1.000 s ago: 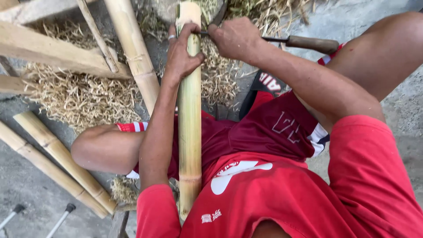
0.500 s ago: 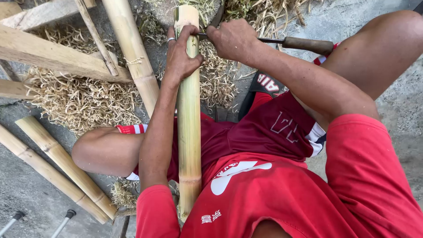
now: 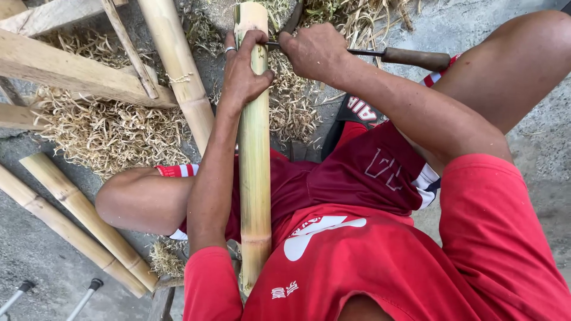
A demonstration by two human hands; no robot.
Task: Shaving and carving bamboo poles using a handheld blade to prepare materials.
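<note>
Head view: the left hand (image 3: 244, 71) is closed around the upper part of a pale green bamboo pole (image 3: 254, 160), which lies lengthwise over the person's lap. The right hand (image 3: 312, 50) grips tightly a knife with wooden handle (image 3: 416, 57), its blade touching the pole. Bamboo shavings (image 3: 113, 128) cover the ground beside.

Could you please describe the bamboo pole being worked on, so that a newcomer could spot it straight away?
Start at the red shirt and shorts in the middle. The bamboo pole runs up from the lap between the knees, gripped near its top by the left hand. Unlike the other poles lying at the left, it is pale green-yellow and held.
</note>
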